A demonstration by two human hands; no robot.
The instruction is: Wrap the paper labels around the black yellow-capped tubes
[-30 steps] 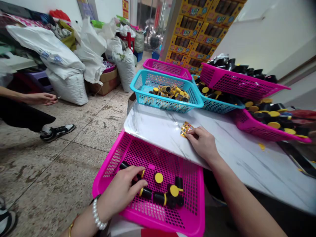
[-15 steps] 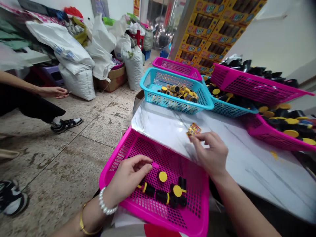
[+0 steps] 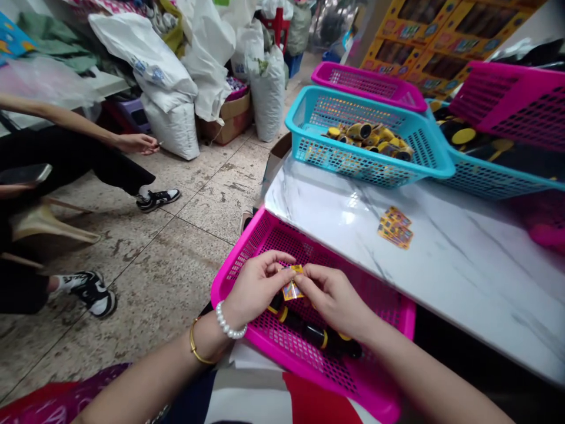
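Note:
A small yellow printed sticker (image 3: 292, 290) is pinched between my two hands above a pink basket (image 3: 399, 406). My left hand (image 3: 258, 285), with a pearl bracelet at the wrist, grips its left side between thumb and fingers. On its right side, the thumb and forefinger of my right hand (image 3: 338, 297) hold the edge. Below, black cylinders with yellow parts (image 3: 315, 334) lie in the basket, partly hidden by my hands. More of the printed stickers (image 3: 396, 228) lie in a loose pile on the marbled table (image 3: 326, 191).
A blue basket (image 3: 371, 168) of yellow-and-black pieces stands at the table's back, among other pink and blue baskets. Yellow boxes (image 3: 397, 50) are stacked behind. At left sits another person (image 3: 66, 141) holding a phone (image 3: 26, 174); white sacks (image 3: 170, 118) stand on the floor beyond.
My right hand has come from the table down to the left over the pink basket with a sticker. My left hand has closed on that sticker too. The view has shifted.

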